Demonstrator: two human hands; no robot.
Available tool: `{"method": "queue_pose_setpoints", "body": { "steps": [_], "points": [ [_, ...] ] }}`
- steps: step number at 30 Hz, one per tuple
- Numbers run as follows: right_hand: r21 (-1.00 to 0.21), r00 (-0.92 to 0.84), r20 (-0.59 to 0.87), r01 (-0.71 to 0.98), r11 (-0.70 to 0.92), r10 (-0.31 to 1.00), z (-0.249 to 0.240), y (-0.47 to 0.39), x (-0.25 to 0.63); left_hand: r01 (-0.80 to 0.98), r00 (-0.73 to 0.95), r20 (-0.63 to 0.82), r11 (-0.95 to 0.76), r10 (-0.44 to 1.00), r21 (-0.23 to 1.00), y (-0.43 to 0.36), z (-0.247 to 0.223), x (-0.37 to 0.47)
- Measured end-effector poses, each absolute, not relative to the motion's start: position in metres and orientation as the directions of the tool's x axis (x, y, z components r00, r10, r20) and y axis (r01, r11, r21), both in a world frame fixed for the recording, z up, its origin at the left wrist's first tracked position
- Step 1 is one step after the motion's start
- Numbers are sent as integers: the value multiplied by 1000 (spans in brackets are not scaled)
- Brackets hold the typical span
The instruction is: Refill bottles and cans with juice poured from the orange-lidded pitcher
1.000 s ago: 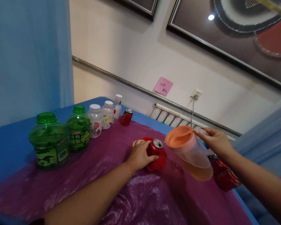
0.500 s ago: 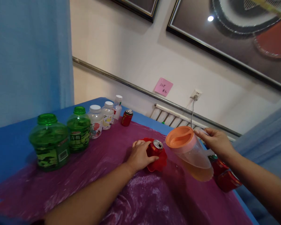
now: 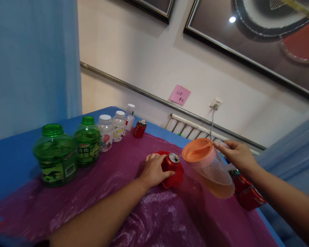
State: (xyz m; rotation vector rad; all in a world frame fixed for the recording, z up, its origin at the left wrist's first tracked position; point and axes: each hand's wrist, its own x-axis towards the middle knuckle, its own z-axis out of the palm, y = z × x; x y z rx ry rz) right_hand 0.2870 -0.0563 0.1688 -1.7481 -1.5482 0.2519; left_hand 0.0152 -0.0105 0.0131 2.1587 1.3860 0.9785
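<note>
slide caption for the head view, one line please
Left hand grasps a red can in a red dish; right hand holds a tilted orange-lidded pitcher.

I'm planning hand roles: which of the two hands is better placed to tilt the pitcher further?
Probably the right: the right hand holds the tilted pitcher by its handle, while the left hand grips the red can, apart from the pitcher.

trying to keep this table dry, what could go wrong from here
The tilted jug in the right hand contains liquid, which could miss the small opening of the can and splash the left hand. If the left hand slips, the can might tip in the red dish. Swinging the jug outward might knock the red cans near the edge of the blue table.
</note>
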Motion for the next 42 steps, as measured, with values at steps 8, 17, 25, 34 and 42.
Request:
{"method": "queue_pose_setpoints", "body": {
  "steps": [8, 17, 25, 34, 42],
  "points": [
    [-636, 207, 375, 766, 89, 903, 172, -57, 286, 625, 259, 353, -435, 899, 649, -10, 11, 16],
    [-657, 235, 335, 752, 48, 913, 173, -58, 287, 623, 257, 350, -431, 901, 653, -11, 13, 16],
    [-650, 214, 367, 755, 85, 905, 174, -58, 286, 626, 260, 351, -434, 899, 648, -12, 14, 15],
    [-622, 240, 387, 780, 61, 890, 180, -62, 279, 620, 257, 364, -442, 895, 648, -11, 12, 16],
    [-616, 242, 378, 786, 48, 894, 180, -62, 281, 622, 259, 358, -439, 897, 649, -12, 13, 15]
  ]
}}
